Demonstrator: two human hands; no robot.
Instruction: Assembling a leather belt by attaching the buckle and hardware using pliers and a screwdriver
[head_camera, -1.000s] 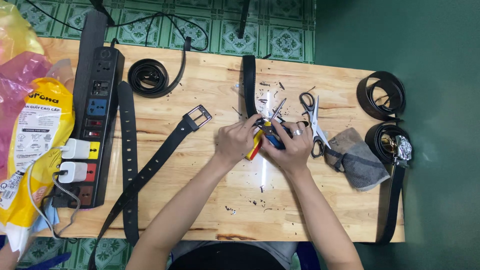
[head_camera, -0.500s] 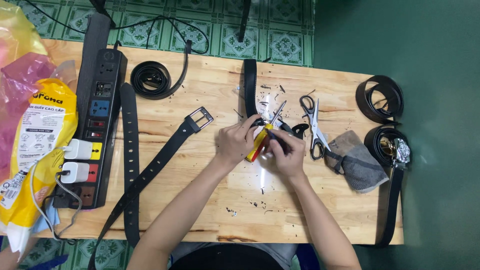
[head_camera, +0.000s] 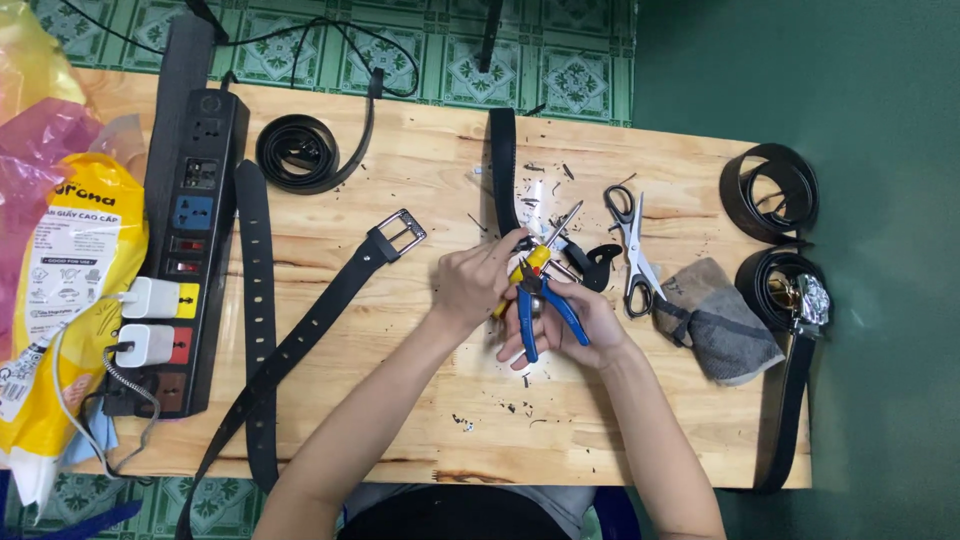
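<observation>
Hands at centre of a light wooden tabletop (head_camera: 400, 420), both busy with small tools.

- Left hand (head_camera: 475, 283): fingers curled around a yellow-handled screwdriver (head_camera: 535, 262); its metal shaft points up and to the right, over a black belt end (head_camera: 503, 170) that runs toward the far edge.
- Right hand (head_camera: 570, 330): closed on blue-handled pliers (head_camera: 540, 310), the handles lying across the palm and fingers, the head up against the screwdriver. The two hands touch each other.
- Scissors (head_camera: 632, 245): silver blades, black loops, lying just right of the hands, closed.
- Grey cloth (head_camera: 715, 320): crumpled, beside the scissors.
- Small black leather piece (head_camera: 600, 265): between hands and scissors.
- Long black belt with a square metal buckle (head_camera: 400, 232): laid diagonally, left of the hands, strap running off the near edge.
- Second black strap (head_camera: 255, 300): lies straight, beside the power strip.
- Coiled black belt (head_camera: 297, 150): far left part of the tabletop.
- Two rolled belts (head_camera: 770, 190): right edge; the nearer one carries a shiny buckle (head_camera: 808, 300).
- Black power strip (head_camera: 190, 250): left edge, two white plugs (head_camera: 148, 320) in it.
- Yellow printed bag (head_camera: 60, 290): far left, partly off the tabletop.
- Dark scraps: scattered around the hands.
</observation>
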